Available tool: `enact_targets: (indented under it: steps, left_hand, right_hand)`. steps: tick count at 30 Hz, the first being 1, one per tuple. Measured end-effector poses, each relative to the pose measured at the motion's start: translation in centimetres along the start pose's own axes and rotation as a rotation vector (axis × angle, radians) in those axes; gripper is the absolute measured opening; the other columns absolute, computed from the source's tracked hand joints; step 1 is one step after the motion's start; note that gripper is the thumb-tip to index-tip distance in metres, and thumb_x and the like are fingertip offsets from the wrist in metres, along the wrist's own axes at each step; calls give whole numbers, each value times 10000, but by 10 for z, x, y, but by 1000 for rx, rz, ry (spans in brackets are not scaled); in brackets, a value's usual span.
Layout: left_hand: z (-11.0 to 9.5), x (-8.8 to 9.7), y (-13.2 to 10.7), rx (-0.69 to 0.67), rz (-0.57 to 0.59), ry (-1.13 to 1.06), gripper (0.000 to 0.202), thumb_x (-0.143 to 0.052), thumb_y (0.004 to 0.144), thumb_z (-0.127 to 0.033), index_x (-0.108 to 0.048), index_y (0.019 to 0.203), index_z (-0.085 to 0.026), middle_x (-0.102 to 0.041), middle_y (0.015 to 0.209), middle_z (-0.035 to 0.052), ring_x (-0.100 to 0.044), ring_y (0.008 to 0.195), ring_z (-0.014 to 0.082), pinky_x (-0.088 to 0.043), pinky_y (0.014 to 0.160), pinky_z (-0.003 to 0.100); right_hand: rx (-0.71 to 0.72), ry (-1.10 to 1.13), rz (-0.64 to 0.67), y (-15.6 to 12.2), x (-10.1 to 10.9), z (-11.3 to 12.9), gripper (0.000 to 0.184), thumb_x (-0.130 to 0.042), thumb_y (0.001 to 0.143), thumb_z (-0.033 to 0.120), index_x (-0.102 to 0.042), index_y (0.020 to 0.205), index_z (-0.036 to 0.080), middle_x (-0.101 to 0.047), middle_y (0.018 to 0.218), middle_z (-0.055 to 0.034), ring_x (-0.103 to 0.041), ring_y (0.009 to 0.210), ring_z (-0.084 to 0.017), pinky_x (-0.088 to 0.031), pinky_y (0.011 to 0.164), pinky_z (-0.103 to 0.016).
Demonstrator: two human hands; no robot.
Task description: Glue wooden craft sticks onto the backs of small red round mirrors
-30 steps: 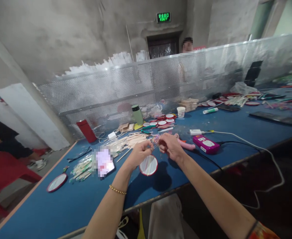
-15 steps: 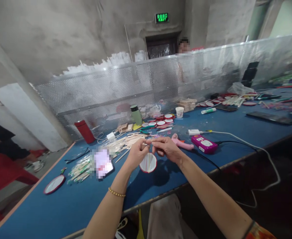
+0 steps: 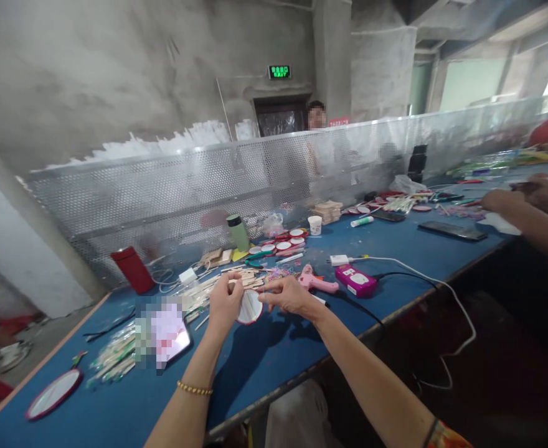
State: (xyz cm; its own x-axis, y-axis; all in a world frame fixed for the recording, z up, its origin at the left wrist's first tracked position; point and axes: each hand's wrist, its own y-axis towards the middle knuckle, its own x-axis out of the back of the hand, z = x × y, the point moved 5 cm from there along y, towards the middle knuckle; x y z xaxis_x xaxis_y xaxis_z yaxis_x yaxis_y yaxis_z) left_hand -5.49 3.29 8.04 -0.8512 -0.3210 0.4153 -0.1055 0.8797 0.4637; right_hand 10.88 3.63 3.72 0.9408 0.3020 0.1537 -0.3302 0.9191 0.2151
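Note:
My left hand pinches the left edge of a small round white disc with a red rim. The disc is tilted above the blue table, and a thin line crosses its face. At its right edge is my right hand, thumb and index finger close together; what lies between those fingertips is too small to make out. Thin wooden sticks lie scattered behind my left hand. Just beyond my right hand rests a pink glue gun.
Nearby lie a phone, bundled sticks, a larger red-rimmed disc and a purple box with cables. Behind stand a red bottle, a green bottle and a perforated metal screen. Another person's hands are at the right.
The view has swung right and up, bringing a co-worker's hands into sight. My fingertips, together above the disc before, are now apart, with the disc between my hands.

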Motion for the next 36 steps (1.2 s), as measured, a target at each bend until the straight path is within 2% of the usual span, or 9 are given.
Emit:
enact_targets:
  steps: [6, 9, 13, 17, 21, 24, 28, 33, 36]
  left_hand:
    - [-3, -1, -3, -38, -36, 9, 183, -495, 770, -338, -570, 847, -191, -360, 434, -93, -346, 425, 112, -247, 473, 234]
    - [-5, -3, -5, -43, -29, 7, 153, -488, 769, -298, -569, 843, -191, -343, 438, -95, -338, 433, 111, -236, 480, 238]
    - [-4, -6, -6, -51, -18, -18, 130, -501, 775, -280, -574, 839, -194, -330, 453, -99, -322, 440, 106, -233, 497, 239]
    - [-2, -8, -5, -45, -1, -35, 128, -520, 797, -285, -588, 852, -191, -337, 457, -96, -327, 441, 107, -230, 500, 242]
    - [-2, -7, -3, -104, 27, -52, 225, -500, 863, -377, -610, 836, -182, -507, 575, -36, -453, 541, 124, -321, 556, 246]
    - [2, -10, -3, -80, 128, -106, 340, -445, 902, -463, -624, 862, -176, -564, 628, -7, -484, 528, 125, -357, 542, 251]
    - [10, -19, -5, -4, 310, -190, 361, -440, 904, -498, -620, 910, -185, -524, 515, -29, -459, 414, 124, -336, 452, 246]
    - [19, -25, -6, 32, 346, -160, 372, -430, 901, -511, -550, 723, -207, -491, 417, -32, -433, 352, 121, -316, 408, 238]
    - [23, -29, -7, 67, 392, -132, 376, -427, 891, -527, -517, 702, -215, -485, 385, -34, -427, 316, 129, -305, 376, 241]
  right_hand:
    - [93, 21, 34, -5, -11, 9, 481, -751, 691, 365, -746, 1135, 180, -535, 513, 66, -352, 416, -59, -284, 386, -182]
    - [117, 68, 49, -7, -17, 14, 388, -726, 703, 333, -775, 1057, 184, -542, 546, 57, -354, 443, -62, -285, 406, -192]
    - [144, 69, 0, -6, -17, 13, 259, -710, 712, 330, -801, 903, 180, -521, 511, 51, -434, 491, -96, -335, 449, -208]
    - [196, -20, -47, -1, -14, 8, 252, -678, 748, 391, -799, 822, 183, -618, 573, 30, -535, 548, -134, -418, 520, -238]
    - [250, -99, -182, 3, -5, 5, 311, -655, 777, 399, -793, 965, 193, -758, 829, -26, -660, 726, -205, -520, 682, -312]
    - [271, -205, -279, 3, 3, 2, 321, -638, 795, 363, -779, 1035, 204, -774, 955, -60, -692, 837, -245, -537, 784, -364]
    - [273, -392, -372, 3, 10, -3, 310, -636, 804, 342, -774, 1055, 222, -775, 981, -69, -707, 858, -258, -536, 830, -389]
    - [277, -475, -403, 5, 11, -8, 320, -634, 815, 371, -767, 1075, 243, -774, 995, -64, -711, 855, -254, -544, 795, -372]
    - [285, -501, -401, 5, 11, -8, 317, -622, 821, 362, -766, 1077, 242, -776, 973, -64, -710, 819, -244, -542, 759, -351]
